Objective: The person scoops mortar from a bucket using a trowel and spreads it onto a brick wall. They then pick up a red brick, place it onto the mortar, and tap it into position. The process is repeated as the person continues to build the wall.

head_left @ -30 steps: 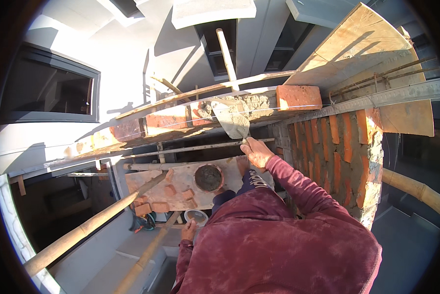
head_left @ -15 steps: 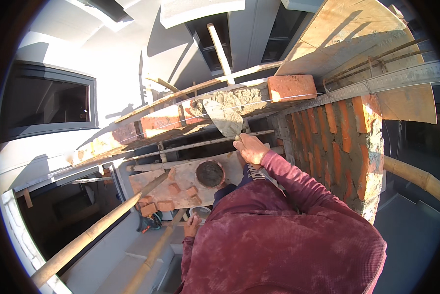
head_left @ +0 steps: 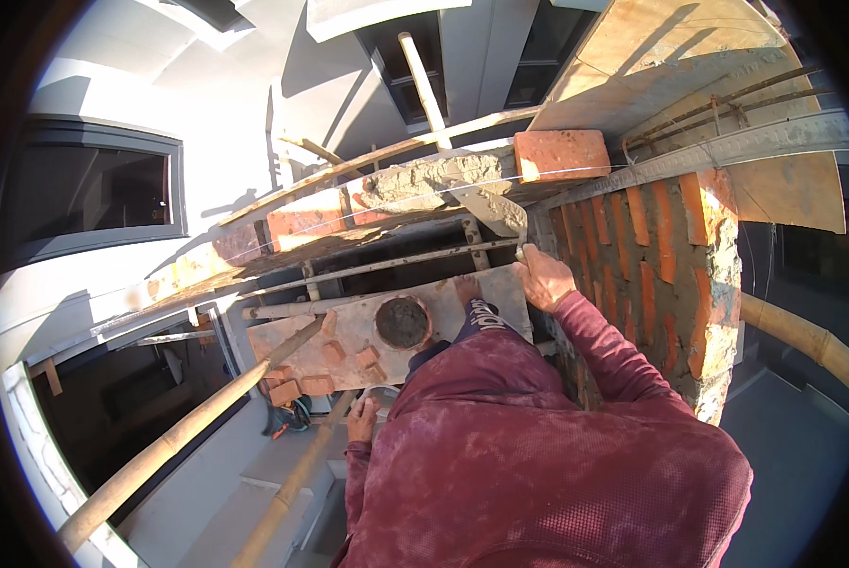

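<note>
My right hand (head_left: 546, 276) grips the handle of a trowel (head_left: 493, 210), whose flat blade is coated in grey mortar and rests against a bed of mortar (head_left: 413, 185) on the brick course (head_left: 306, 216). A loose-edged red brick (head_left: 561, 154) sits at the right end of that bed, behind a thin string line. My left hand (head_left: 362, 418) is low beside my body with curled fingers; what they hold, if anything, I cannot make out. A round pan of mortar (head_left: 401, 322) stands near my bare foot on the board (head_left: 481, 289).
A vertical brick wall (head_left: 655, 275) rises at my right. Bamboo poles (head_left: 197, 426) cross on both sides, with several loose bricks (head_left: 317, 384) on the board. A plywood sheet (head_left: 671, 52), metal bar (head_left: 784, 133) and dark window (head_left: 93, 185) surround the work.
My right hand and trowel have moved rightward along the mortar bed, and the blade is now angled down to the right. The whole view has shifted slightly.
</note>
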A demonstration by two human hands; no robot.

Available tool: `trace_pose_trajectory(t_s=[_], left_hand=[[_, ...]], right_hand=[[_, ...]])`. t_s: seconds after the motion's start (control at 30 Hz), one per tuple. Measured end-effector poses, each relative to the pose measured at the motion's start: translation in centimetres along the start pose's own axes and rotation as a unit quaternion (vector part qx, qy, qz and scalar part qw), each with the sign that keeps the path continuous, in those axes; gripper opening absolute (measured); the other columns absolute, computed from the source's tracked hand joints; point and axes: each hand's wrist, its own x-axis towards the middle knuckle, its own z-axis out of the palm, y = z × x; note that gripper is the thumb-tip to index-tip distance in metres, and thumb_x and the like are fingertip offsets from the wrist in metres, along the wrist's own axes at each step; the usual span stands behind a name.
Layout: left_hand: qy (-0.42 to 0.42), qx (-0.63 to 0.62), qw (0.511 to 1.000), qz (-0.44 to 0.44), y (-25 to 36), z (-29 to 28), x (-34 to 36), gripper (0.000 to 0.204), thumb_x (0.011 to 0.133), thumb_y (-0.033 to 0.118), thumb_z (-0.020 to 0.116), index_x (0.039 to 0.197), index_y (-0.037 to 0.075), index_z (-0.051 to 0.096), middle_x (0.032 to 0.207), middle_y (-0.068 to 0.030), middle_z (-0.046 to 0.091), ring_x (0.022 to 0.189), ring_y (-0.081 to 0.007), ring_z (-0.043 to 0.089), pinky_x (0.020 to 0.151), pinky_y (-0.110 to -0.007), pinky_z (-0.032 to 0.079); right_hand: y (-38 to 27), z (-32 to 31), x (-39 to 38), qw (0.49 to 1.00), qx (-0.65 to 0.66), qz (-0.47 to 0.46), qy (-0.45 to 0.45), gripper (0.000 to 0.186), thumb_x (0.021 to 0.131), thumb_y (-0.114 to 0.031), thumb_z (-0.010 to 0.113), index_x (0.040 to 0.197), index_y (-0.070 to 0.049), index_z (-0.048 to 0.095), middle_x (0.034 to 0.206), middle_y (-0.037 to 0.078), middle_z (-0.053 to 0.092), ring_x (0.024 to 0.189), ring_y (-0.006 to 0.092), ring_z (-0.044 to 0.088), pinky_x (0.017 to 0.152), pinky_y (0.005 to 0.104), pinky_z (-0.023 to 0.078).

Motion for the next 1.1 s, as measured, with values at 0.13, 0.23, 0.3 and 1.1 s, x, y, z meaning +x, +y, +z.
trace_pose_trajectory(t_s=[0.13, 0.23, 0.3, 1.1], left_hand=[[-0.001, -0.059, 0.998, -0.022, -0.4, 0.1, -0.2, 0.050, 0.096, 0.035, 0.055, 0.136, 0.006, 0.048, 0.120, -0.0094, 0.060, 0.097, -0.0142, 0.061, 0.069, -0.021, 0.045], [-0.004, -0.019, 0.999, -0.027, -0.7, -0.6, -0.3, 0.050, 0.096, 0.036, 0.055, 0.135, 0.006, 0.049, 0.120, -0.0100, 0.060, 0.098, -0.0144, 0.060, 0.068, -0.021, 0.045], [0.010, 0.004, 1.000, -0.016, 1.7, -0.1, -0.7, 0.050, 0.096, 0.036, 0.055, 0.134, 0.005, 0.049, 0.120, -0.0104, 0.060, 0.100, -0.0147, 0.060, 0.069, -0.021, 0.045], [0.063, -0.140, 0.987, 0.050, -3.5, 3.6, 6.6, 0.050, 0.094, 0.035, 0.057, 0.133, 0.004, 0.049, 0.118, -0.0107, 0.060, 0.097, -0.0141, 0.061, 0.070, -0.023, 0.045]], right_hand=[[-1.1, 2.7, 4.1, 0.983, -0.074, -0.168, -0.018, 0.024, 0.091, -0.028, 0.052, 0.102, -0.006, 0.050, 0.098, 0.015, 0.062, 0.094, 0.0387, 0.061, 0.078, 0.0484, 0.048], [-2.2, 1.9, 8.6, 0.985, -0.124, -0.116, -0.009, 0.026, 0.090, -0.030, 0.054, 0.107, -0.010, 0.055, 0.104, 0.015, 0.062, 0.099, 0.0359, 0.061, 0.084, 0.0465, 0.048], [0.8, 0.4, 9.7, 0.986, -0.125, -0.104, 0.039, 0.026, 0.089, -0.031, 0.055, 0.105, -0.011, 0.056, 0.103, 0.015, 0.062, 0.100, 0.0349, 0.061, 0.084, 0.0464, 0.048], [-15.6, -3.3, 17.0, 0.808, -0.540, -0.233, 0.037, 0.024, 0.085, -0.009, 0.052, 0.103, 0.007, 0.056, 0.098, 0.020, 0.063, 0.087, 0.0284, 0.066, 0.075, 0.0377, 0.053]])
